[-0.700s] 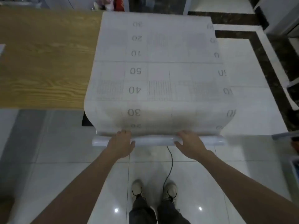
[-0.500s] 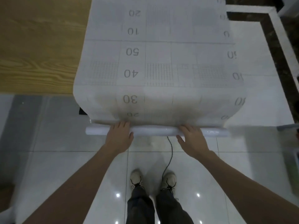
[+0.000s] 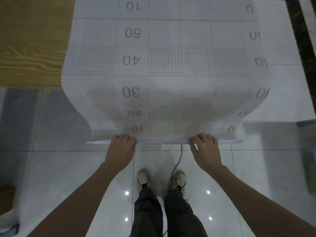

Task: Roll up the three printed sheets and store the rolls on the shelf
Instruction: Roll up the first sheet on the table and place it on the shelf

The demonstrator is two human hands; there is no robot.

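A large white printed sheet (image 3: 164, 65) with grid patches and upside-down numbers lies over the wooden table (image 3: 30, 41) and hangs off its near edge toward me. The sheet's near edge (image 3: 162, 142) is turned into a thin flat fold rather than a thick roll. My left hand (image 3: 120, 151) grips that edge left of centre, fingers curled over it. My right hand (image 3: 204, 151) pinches the same edge right of centre. Numbers 10 and 0 show just beyond my fingers. Only this one sheet is visible.
Glossy white floor tiles (image 3: 65, 177) lie below, with my two shoes (image 3: 161, 182) and a thin dark cable (image 3: 177, 159) running between them. A dark floor border (image 3: 302, 40) runs along the right. A grey edge (image 3: 306, 123) juts in at the right.
The thick roll at the near edge has unwound into a thin fold, and more of the sheet hangs down, now showing 20, 10 and 0. The view has tilted down and moved closer.
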